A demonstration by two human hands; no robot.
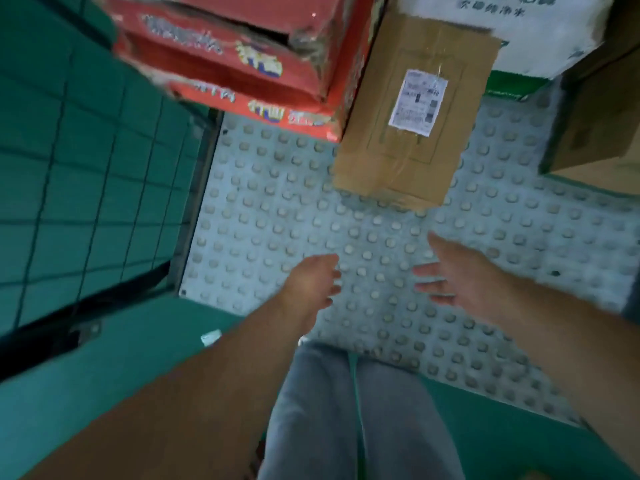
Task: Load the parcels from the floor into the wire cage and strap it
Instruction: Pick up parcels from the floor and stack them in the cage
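A brown cardboard parcel [412, 112] with a white shipping label lies on the studded grey floor plate [277, 209], straight ahead of me. Left of it sits a stack of red printed cartons [242, 60], the top one torn. Dark wire mesh of the cage [86, 174] stands at the left, with a black strap [114, 296] across its lower part. My left hand [313, 284] and my right hand [457, 271] reach forward over the plate, palms facing each other, fingers relaxed, holding nothing. Both hands are short of the brown parcel.
A white box with dark print [512, 29] stands at the top right, and another brown carton [595, 123] at the right edge. Green floor [104, 386] surrounds the plate. My legs in grey trousers [346, 410] are below the hands. The view is blurred.
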